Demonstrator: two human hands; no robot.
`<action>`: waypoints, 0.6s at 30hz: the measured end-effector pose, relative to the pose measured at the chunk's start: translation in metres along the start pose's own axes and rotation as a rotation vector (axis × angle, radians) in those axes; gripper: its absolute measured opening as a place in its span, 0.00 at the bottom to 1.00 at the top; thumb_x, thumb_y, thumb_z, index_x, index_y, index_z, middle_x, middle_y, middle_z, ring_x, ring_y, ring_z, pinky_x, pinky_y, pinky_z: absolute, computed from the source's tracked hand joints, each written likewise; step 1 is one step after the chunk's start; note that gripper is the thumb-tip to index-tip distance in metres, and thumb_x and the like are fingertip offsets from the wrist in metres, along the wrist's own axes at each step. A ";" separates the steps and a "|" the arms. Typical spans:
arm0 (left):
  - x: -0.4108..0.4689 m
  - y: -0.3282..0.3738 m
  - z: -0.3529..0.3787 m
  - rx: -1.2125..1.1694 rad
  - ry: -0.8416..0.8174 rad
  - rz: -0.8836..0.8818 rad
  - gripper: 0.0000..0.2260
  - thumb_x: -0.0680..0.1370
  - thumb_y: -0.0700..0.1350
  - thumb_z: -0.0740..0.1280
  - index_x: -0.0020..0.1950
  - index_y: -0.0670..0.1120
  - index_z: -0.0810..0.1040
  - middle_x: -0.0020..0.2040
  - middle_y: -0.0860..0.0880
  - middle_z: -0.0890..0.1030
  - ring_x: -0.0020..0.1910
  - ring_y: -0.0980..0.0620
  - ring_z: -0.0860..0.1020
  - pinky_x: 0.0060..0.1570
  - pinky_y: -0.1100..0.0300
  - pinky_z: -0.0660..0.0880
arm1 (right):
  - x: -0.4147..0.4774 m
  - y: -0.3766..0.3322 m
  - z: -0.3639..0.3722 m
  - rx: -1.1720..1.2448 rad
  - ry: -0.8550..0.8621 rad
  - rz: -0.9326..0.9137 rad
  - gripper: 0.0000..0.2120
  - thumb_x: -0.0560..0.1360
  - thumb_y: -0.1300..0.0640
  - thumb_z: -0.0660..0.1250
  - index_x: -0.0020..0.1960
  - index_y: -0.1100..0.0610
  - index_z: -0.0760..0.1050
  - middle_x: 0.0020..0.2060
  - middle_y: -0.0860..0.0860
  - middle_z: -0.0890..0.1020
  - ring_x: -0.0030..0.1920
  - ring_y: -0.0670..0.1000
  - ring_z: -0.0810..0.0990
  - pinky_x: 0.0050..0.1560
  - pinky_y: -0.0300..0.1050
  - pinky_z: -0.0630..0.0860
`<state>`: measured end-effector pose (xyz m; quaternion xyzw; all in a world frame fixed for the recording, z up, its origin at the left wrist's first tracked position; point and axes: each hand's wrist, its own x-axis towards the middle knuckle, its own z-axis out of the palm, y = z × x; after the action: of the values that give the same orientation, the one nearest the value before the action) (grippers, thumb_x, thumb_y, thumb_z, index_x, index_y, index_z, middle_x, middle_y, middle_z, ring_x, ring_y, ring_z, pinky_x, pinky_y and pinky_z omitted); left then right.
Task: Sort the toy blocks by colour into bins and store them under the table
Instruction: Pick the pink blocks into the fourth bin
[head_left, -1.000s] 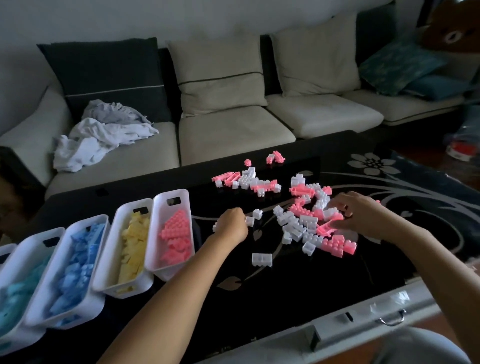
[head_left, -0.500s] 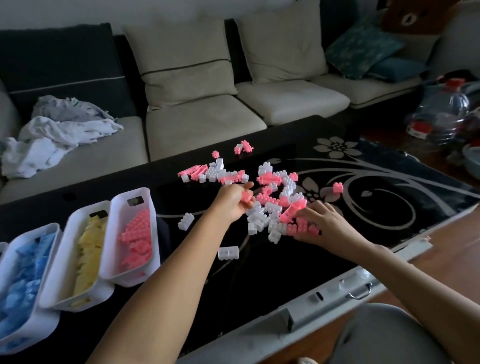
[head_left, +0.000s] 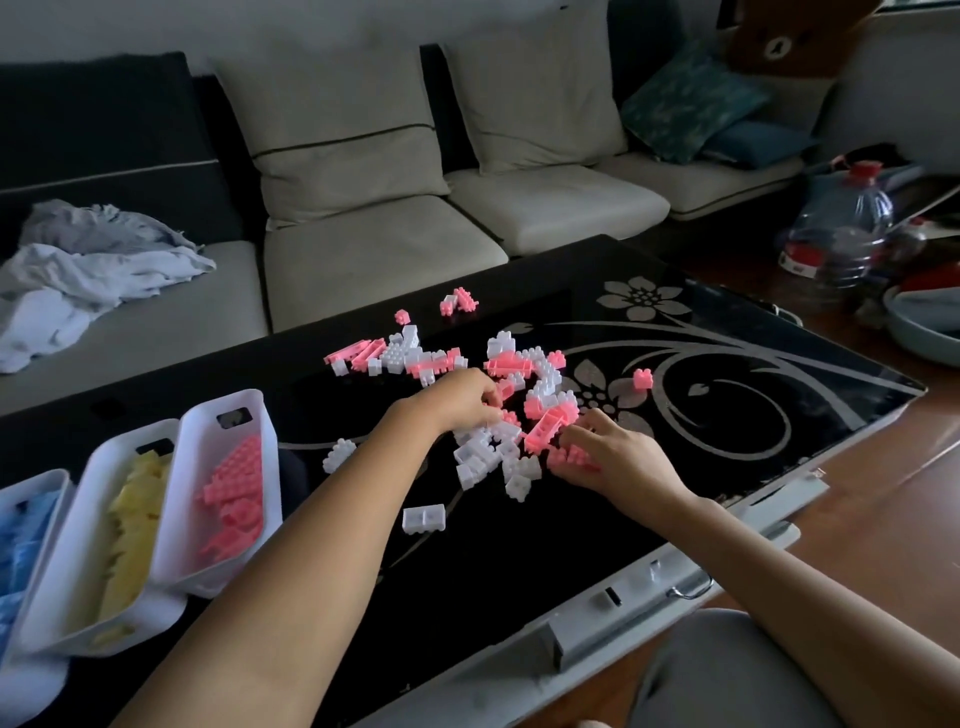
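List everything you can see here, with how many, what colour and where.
bins: three in view, white, table's left end, filled blue, yellow, pink
pink blocks: many, loose, mid-table, mixed with white
white blocks: many, same pile
table: one, black glass, flower pattern
sofa: one, beige and dark, behind table
cloth: one heap, whitish, on sofa's left
bottle: one, clear, red cap, far right
left hand: in the pile, fingers curled, grip unclear
right hand: fingers curled on pink blocks

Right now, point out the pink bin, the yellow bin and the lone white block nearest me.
pink bin (head_left: 270, 457): head view, right wall.
yellow bin (head_left: 140, 434): head view, far rim.
lone white block (head_left: 424, 518): head view, top face.
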<state>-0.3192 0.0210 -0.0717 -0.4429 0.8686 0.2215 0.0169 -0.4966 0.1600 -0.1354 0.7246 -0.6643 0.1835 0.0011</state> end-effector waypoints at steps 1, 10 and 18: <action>-0.002 -0.001 -0.003 0.021 -0.055 -0.016 0.13 0.78 0.47 0.66 0.60 0.44 0.78 0.60 0.49 0.78 0.55 0.52 0.76 0.56 0.59 0.72 | 0.000 -0.001 0.000 -0.017 0.002 0.001 0.20 0.75 0.38 0.61 0.59 0.50 0.74 0.57 0.47 0.73 0.43 0.48 0.79 0.40 0.43 0.77; -0.024 -0.020 -0.014 0.028 -0.132 -0.100 0.10 0.78 0.45 0.65 0.58 0.47 0.79 0.48 0.50 0.81 0.46 0.54 0.78 0.47 0.61 0.75 | 0.009 0.001 -0.013 0.739 0.091 0.366 0.14 0.73 0.46 0.67 0.47 0.57 0.76 0.37 0.46 0.78 0.33 0.44 0.77 0.33 0.34 0.69; -0.029 -0.013 -0.004 -0.011 -0.093 -0.092 0.09 0.74 0.44 0.71 0.52 0.43 0.79 0.37 0.51 0.80 0.37 0.56 0.78 0.36 0.64 0.71 | 0.004 0.010 -0.025 2.036 -0.088 0.614 0.24 0.63 0.46 0.75 0.49 0.58 0.70 0.35 0.54 0.74 0.22 0.40 0.64 0.17 0.28 0.58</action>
<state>-0.2908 0.0347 -0.0663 -0.4719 0.8443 0.2456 0.0648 -0.5129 0.1608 -0.1135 0.1916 -0.3517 0.6189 -0.6757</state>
